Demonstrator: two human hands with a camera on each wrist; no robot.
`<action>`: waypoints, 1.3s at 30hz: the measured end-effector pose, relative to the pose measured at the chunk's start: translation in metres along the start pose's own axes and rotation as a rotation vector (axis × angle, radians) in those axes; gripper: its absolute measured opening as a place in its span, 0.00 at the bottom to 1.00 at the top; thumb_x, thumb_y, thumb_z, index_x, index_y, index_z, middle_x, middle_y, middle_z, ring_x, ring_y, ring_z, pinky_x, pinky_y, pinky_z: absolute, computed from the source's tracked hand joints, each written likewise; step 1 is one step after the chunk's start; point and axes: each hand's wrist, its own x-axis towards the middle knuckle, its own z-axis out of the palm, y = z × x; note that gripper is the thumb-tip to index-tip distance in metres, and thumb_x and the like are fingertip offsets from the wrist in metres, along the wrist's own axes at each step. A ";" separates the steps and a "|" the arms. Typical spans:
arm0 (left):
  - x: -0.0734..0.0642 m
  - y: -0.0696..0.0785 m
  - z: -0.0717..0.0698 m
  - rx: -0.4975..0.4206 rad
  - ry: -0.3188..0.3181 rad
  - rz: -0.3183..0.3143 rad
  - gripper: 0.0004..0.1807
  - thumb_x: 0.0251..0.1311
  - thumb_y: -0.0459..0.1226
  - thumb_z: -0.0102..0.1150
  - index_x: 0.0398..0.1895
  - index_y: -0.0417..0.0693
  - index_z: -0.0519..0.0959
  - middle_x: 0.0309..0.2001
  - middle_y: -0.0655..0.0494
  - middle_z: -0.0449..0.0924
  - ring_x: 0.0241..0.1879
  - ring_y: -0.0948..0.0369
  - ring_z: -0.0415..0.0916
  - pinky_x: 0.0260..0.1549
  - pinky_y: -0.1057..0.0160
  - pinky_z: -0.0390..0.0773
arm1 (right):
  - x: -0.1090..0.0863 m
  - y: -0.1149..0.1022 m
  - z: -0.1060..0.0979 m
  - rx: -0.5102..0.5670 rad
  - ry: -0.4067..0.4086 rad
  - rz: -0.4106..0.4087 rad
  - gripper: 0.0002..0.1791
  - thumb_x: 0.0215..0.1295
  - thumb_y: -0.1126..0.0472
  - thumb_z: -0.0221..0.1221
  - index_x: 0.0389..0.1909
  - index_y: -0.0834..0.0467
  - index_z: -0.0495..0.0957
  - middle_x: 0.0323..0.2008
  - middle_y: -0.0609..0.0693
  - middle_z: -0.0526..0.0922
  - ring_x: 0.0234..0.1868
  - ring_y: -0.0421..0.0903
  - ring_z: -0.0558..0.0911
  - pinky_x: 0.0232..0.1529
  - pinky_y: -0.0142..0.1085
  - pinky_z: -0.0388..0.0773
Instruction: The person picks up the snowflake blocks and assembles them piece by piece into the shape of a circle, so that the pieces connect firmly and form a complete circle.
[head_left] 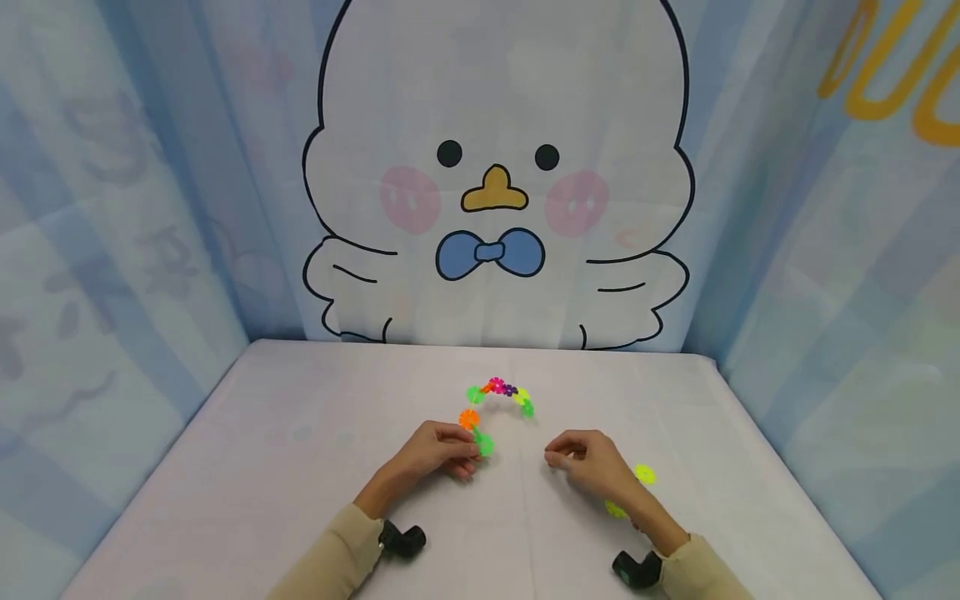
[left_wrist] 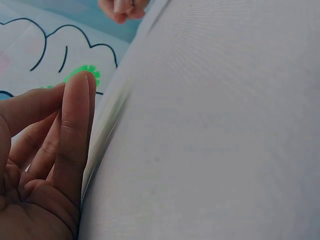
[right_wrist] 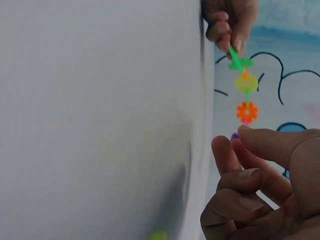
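Note:
A chain of interlocking notched plastic discs [head_left: 497, 385] arches over the table in green, orange, pink, purple and yellow. My left hand [head_left: 442, 450] pinches the green disc [head_left: 484, 445] at its near end between thumb and fingers. In the left wrist view, the left fingertips [left_wrist: 77, 82] hide most of that green disc. My right hand [head_left: 592, 462] is held to the right of the chain, fingers loosely bent, with nothing visible in its grasp. In the right wrist view, an orange disc [right_wrist: 247, 112] of the chain appears beyond the right thumb.
Two yellow discs lie by the right forearm: one disc [head_left: 645, 474] beyond the wrist, another disc [head_left: 615, 509] partly under it. The white table [head_left: 315, 433] meets a cartoon-printed curtain [head_left: 495, 308] at the back. Printed cloth walls stand on both sides.

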 end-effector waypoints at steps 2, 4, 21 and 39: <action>-0.001 0.000 0.000 -0.004 0.008 -0.001 0.13 0.68 0.34 0.69 0.49 0.32 0.84 0.40 0.45 0.92 0.30 0.61 0.88 0.36 0.61 0.91 | -0.004 0.010 -0.014 -0.076 0.007 -0.004 0.04 0.69 0.58 0.70 0.41 0.52 0.90 0.37 0.44 0.90 0.33 0.42 0.77 0.33 0.29 0.74; -0.002 0.001 0.002 0.000 0.020 -0.008 0.13 0.68 0.34 0.69 0.50 0.32 0.84 0.40 0.45 0.92 0.29 0.62 0.88 0.36 0.62 0.91 | -0.008 0.021 -0.031 -0.129 0.003 -0.025 0.05 0.68 0.58 0.70 0.42 0.52 0.90 0.38 0.46 0.90 0.31 0.42 0.75 0.32 0.30 0.72; 0.000 0.004 0.007 0.013 0.026 0.011 0.14 0.68 0.35 0.69 0.50 0.32 0.85 0.40 0.42 0.92 0.27 0.64 0.87 0.33 0.65 0.90 | -0.035 0.069 -0.100 -0.319 -0.027 0.056 0.10 0.64 0.58 0.72 0.44 0.57 0.89 0.35 0.46 0.86 0.36 0.44 0.76 0.35 0.32 0.74; -0.002 -0.001 0.004 -0.001 0.025 -0.011 0.13 0.69 0.35 0.69 0.50 0.32 0.84 0.42 0.40 0.92 0.29 0.63 0.87 0.35 0.62 0.91 | -0.036 0.076 -0.100 -0.266 -0.006 0.121 0.14 0.60 0.60 0.75 0.44 0.58 0.84 0.36 0.50 0.86 0.37 0.46 0.81 0.35 0.38 0.78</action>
